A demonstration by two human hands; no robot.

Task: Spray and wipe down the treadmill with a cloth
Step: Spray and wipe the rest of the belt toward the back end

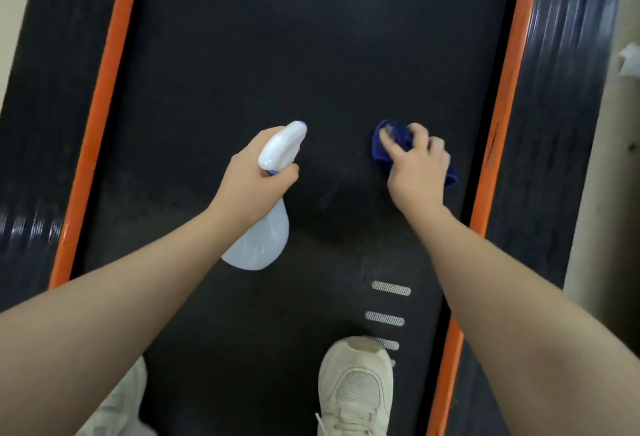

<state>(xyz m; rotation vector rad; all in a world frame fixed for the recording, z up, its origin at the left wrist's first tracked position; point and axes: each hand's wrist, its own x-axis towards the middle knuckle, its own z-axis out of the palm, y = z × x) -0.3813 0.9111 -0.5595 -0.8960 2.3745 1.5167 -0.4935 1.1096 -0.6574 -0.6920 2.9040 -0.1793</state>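
Our left hand [258,179] curls round the spray bottle [266,200], nozzle beyond the fingers, aimed at the treadmill belt [311,54]. Our right hand [417,165] bunches the blue cloth [391,141] under its fingertips, ready for wiping.

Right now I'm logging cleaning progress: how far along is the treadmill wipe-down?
Midway at most. No finished area is discernible. In hand: the left hand holds the spray bottle; the right hand presses the blue cloth onto the belt. Left: most of the belt and the orange rails.
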